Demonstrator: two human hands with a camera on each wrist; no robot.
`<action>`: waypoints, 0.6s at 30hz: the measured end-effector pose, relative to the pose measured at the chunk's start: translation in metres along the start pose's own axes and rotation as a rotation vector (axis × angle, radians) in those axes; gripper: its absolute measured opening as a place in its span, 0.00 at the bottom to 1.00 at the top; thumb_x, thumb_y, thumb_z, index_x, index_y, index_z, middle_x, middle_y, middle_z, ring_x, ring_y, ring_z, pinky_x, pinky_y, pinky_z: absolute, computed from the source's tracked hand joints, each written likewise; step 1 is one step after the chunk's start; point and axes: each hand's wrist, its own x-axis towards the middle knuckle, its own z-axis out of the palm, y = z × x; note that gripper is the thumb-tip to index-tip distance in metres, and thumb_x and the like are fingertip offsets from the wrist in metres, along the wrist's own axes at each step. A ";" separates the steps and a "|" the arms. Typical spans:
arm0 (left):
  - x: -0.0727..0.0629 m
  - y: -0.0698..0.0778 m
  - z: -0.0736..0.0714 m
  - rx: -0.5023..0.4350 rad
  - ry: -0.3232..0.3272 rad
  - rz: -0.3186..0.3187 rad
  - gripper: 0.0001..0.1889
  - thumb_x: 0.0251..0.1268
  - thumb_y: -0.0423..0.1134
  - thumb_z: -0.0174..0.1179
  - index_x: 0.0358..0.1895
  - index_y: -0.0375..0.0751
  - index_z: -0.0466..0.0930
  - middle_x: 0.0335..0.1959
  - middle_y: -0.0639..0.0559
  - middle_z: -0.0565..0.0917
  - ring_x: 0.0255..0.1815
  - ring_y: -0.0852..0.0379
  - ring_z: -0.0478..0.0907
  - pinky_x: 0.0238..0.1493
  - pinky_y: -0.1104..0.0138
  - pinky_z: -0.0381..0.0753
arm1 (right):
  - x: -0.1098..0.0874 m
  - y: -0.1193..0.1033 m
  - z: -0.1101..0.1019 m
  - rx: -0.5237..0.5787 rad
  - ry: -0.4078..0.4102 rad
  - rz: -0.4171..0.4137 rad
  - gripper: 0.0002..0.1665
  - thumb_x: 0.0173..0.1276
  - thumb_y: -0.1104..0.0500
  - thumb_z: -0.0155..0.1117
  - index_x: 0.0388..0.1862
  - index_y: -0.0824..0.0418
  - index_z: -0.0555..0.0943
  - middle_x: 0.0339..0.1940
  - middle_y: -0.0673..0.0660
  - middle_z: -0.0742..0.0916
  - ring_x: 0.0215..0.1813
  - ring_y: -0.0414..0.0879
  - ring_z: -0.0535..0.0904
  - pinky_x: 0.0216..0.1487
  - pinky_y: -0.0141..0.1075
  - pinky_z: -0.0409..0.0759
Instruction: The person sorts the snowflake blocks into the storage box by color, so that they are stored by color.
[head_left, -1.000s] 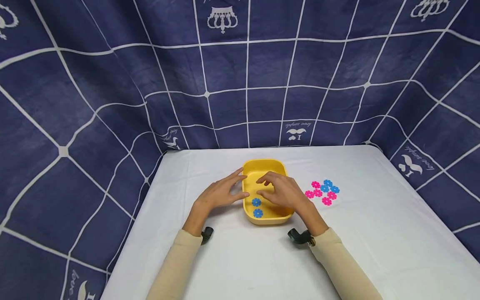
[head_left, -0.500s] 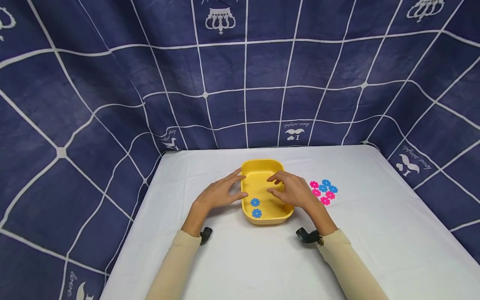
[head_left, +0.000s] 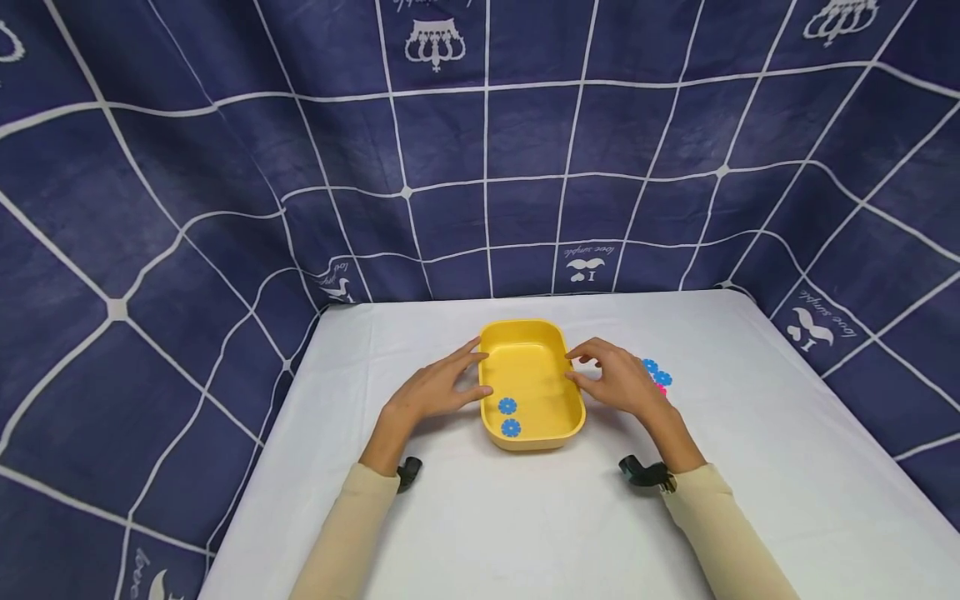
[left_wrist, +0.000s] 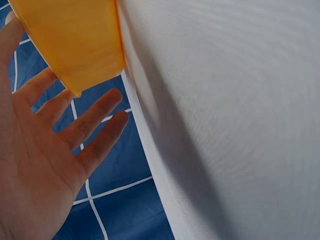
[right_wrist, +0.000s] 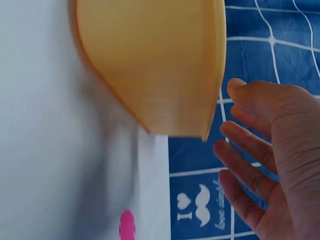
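A yellow plastic basin (head_left: 528, 379) stands on the white-covered table, with two blue notched discs (head_left: 509, 417) lying on its floor near the front left. My left hand (head_left: 435, 388) rests at the basin's left rim with its fingers spread. In the left wrist view, the thumb and some fingers of this hand (left_wrist: 45, 145) meet the rim's edge. On the opposite side, my right hand (head_left: 615, 377) is at the right rim with loosely bent fingers and nothing held. The right wrist view puts this hand (right_wrist: 270, 155) slightly apart from the basin wall (right_wrist: 155, 65).
Beyond my right hand lie more notched discs, blue ones (head_left: 663, 378) and a pink one (head_left: 661, 389), partly hidden by the hand. A dark blue curtain (head_left: 525, 212) with white lines surrounds the table (head_left: 517, 525) at the back and sides.
My right hand has moved right, from over the basin's inside to its right rim, and now covers most of the loose discs. The left hand has stayed at the left rim.
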 end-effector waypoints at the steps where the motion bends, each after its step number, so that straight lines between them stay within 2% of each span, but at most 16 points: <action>1: 0.000 0.000 0.000 -0.002 0.000 0.000 0.40 0.72 0.70 0.62 0.82 0.60 0.69 0.89 0.67 0.53 0.84 0.49 0.65 0.78 0.44 0.71 | -0.001 0.003 -0.002 0.000 0.004 0.004 0.21 0.71 0.48 0.78 0.58 0.54 0.90 0.56 0.56 0.90 0.54 0.56 0.86 0.52 0.54 0.88; 8: 0.000 0.000 0.000 -0.014 -0.002 -0.003 0.39 0.72 0.68 0.64 0.82 0.60 0.70 0.89 0.68 0.53 0.84 0.50 0.65 0.78 0.43 0.70 | -0.008 0.026 -0.013 -0.019 0.027 0.037 0.21 0.71 0.48 0.78 0.59 0.53 0.89 0.57 0.57 0.90 0.53 0.58 0.87 0.50 0.56 0.87; 18: 0.001 -0.002 0.001 -0.021 0.005 0.007 0.39 0.72 0.69 0.64 0.82 0.62 0.69 0.88 0.70 0.53 0.83 0.50 0.66 0.77 0.43 0.71 | -0.020 0.049 -0.028 -0.063 0.006 0.147 0.25 0.70 0.51 0.78 0.63 0.56 0.88 0.58 0.62 0.89 0.55 0.62 0.85 0.53 0.62 0.87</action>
